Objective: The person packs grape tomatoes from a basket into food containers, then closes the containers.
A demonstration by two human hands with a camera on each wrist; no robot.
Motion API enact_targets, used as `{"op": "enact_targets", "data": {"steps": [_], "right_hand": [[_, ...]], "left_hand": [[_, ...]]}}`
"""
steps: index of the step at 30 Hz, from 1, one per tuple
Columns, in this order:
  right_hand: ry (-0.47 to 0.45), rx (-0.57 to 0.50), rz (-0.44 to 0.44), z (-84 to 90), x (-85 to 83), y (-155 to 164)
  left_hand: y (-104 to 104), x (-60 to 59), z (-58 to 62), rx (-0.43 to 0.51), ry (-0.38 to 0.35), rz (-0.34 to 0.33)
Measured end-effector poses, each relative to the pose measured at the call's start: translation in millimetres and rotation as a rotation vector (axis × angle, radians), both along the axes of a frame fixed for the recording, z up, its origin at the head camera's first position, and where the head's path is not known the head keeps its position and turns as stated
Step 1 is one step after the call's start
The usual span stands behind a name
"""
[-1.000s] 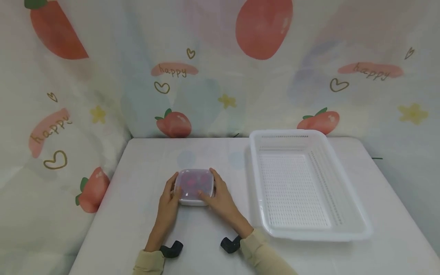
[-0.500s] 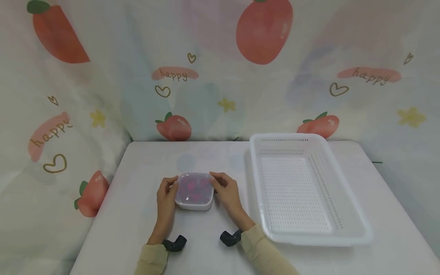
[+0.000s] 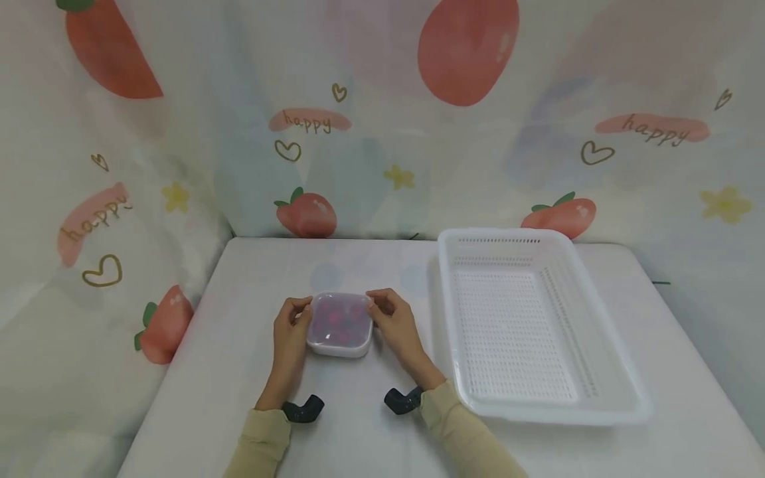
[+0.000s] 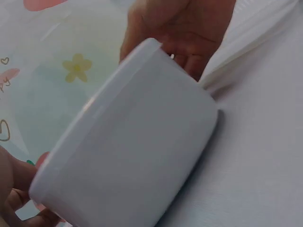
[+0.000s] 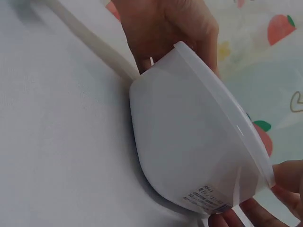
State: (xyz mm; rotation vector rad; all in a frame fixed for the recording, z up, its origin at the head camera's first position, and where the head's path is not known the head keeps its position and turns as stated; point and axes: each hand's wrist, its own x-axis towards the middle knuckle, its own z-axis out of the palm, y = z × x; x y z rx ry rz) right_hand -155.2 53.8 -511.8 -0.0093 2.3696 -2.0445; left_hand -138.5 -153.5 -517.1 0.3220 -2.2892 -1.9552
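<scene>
A small white food container (image 3: pixel 339 350) stands on the table, its translucent lid (image 3: pixel 340 318) in place with pink and magenta shapes showing through. My left hand (image 3: pixel 291 342) pinches the lid's far left corner between thumb and fingers. At the far right corner, my right hand (image 3: pixel 402 330) does the same. The left wrist view shows the container's plain side wall (image 4: pixel 137 123). From the right wrist, a printed label (image 5: pixel 207 198) is visible low on the container, and the right thumb (image 5: pixel 289 175) lies against the lid's rim with fingers beneath.
To the right stands a large white plastic basket (image 3: pixel 457 345) with a perforated base. Black curved pieces (image 3: pixel 303 409) sit at both wrists. A fruit-patterned curtain (image 3: pixel 370 146) hangs behind and left of the white table (image 3: pixel 358 438).
Both hands have shifted from the container's sides to the lid's far corners, thumbs leaving the lid's top. The container stays about where it was. The head view shifts slightly.
</scene>
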Motion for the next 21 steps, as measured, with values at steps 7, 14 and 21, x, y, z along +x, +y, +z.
{"op": "enact_targets", "data": {"steps": [7,14,21], "right_hand": [[-0.012,0.113,-0.044,6.9,-7.7,5.1],[-0.001,0.179,-0.110,12.6,-0.6,9.4],[0.006,0.173,-0.155,15.8,19.7,3.1]], "left_hand": [[5.9,-4.9,3.0,-0.041,-0.020,0.003],[3.1,0.1,12.7,-0.215,0.026,0.051],[-5.7,12.7,30.0,-0.417,0.134,0.066]]}}
